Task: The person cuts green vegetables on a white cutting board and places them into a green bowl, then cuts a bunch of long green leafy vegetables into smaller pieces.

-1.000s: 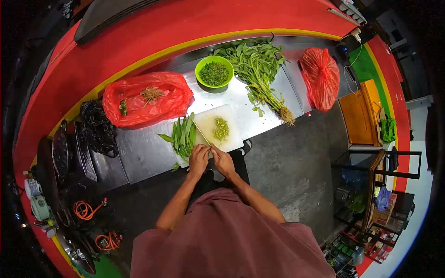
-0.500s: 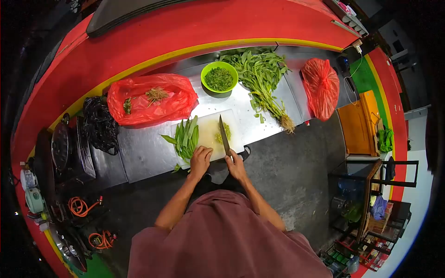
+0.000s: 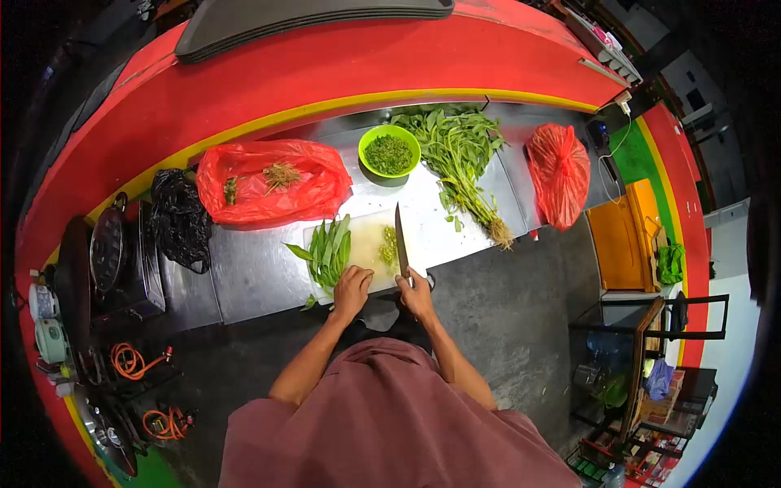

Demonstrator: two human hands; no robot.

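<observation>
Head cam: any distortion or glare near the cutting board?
Head view: heavy fisheye, red wall bows into an arc, corners vignette black; glare on the steel counter beside the green bowl; cutting board, knife, left hand and right hand are sharp.

One head cam, wide lens, fwd & down onto counter (image 3: 252,272), prob. from standing height.
</observation>
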